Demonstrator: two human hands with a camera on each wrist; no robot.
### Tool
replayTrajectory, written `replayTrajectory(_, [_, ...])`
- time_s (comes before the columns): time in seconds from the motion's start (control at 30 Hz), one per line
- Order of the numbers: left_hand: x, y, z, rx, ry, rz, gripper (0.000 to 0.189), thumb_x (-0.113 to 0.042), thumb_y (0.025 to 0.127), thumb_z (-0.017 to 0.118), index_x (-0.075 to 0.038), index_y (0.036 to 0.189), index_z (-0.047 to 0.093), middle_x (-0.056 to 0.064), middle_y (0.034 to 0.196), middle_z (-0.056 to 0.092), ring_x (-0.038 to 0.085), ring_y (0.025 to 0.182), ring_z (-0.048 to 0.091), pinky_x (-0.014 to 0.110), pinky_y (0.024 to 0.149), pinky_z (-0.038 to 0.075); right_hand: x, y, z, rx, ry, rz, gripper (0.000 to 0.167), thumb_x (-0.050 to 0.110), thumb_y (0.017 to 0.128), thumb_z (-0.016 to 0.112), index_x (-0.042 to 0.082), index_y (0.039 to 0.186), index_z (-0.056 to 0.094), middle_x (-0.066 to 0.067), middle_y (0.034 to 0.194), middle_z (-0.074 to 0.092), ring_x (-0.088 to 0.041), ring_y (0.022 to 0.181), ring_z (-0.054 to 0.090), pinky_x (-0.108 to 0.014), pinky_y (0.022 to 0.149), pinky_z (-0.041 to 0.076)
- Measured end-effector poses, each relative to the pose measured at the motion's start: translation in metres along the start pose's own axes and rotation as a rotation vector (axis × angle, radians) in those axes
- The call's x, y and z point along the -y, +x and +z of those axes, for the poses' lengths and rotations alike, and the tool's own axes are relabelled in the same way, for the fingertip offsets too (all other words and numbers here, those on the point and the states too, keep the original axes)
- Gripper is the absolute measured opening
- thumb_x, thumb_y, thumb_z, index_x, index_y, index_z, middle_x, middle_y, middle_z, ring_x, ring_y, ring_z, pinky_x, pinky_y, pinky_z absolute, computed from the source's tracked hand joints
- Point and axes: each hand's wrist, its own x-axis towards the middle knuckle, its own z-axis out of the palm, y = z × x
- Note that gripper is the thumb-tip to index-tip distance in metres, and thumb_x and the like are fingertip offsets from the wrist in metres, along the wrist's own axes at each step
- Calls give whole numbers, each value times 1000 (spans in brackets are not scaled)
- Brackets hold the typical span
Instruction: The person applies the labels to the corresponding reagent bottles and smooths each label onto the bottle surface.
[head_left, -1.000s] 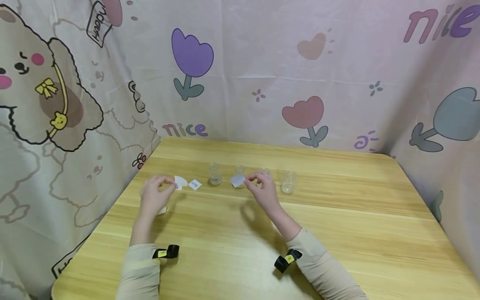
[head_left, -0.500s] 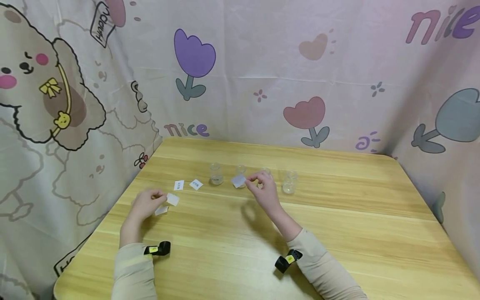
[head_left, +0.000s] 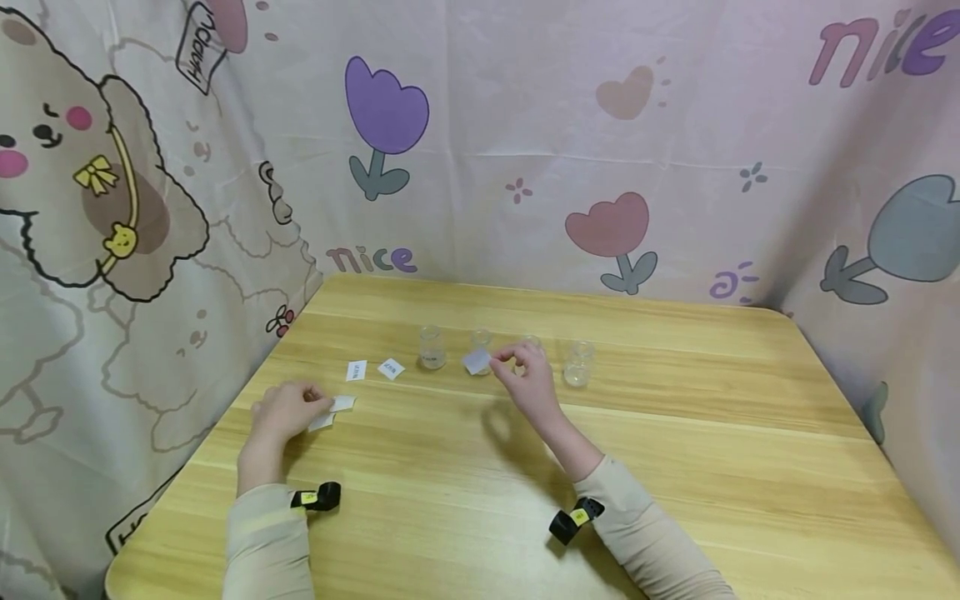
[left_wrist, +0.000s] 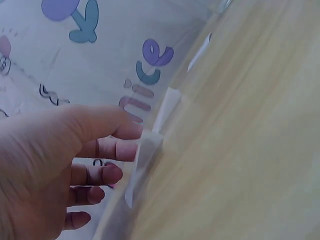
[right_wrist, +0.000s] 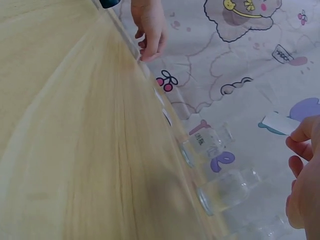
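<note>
My left hand (head_left: 283,417) pinches a small white paper slip (head_left: 342,403) between thumb and index finger, low over the left of the table. Another pale slip (head_left: 321,422) lies under it, partly covered. In the left wrist view, the pinched slip (left_wrist: 146,157) is seen nearly edge-on. With thumb and index finger, my right hand (head_left: 531,387) holds a white label (head_left: 476,361) up in front of a clear glass bottle (head_left: 481,337). The leftmost bottle (right_wrist: 202,144) bears a printed label. Two printed labels, one straight (head_left: 356,370) and one turned cornerwise (head_left: 391,368), lie left of the bottles.
Several small glass bottles stand in a row across the wooden table (head_left: 675,433). My right hand partly hides one bottle (head_left: 531,341); the rightmost bottle (head_left: 577,367) stands beyond it. A printed curtain (head_left: 495,108) hangs behind and at the sides.
My left hand has drawn back toward me and left with its slip, uncovering the straight printed label, and lowered it beside the other slip. My right hand has stayed in place with its label.
</note>
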Motion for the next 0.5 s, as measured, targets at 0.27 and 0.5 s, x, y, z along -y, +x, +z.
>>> replayTrajectory(0.27, [-28, 2, -9, -97, -121, 177, 24, -35, 94, 62, -14, 101, 68, 12, 103, 65, 29, 93, 55, 40, 75, 34, 3, 4, -6, -14, -21, -6, 9, 11, 87, 71, 2, 91, 71, -14, 98, 65, -28, 98, 50, -40, 89, 37])
replayTrajectory(0.5, [-71, 2, -13, -133, -230, 348, 21, -26, 92, 66, -10, 104, 69, 12, 102, 65, 30, 98, 54, 42, 85, 36, 6, 7, -14, -53, -35, -25, 8, 9, 85, 71, 2, 89, 71, -16, 96, 64, -31, 96, 50, -34, 85, 35])
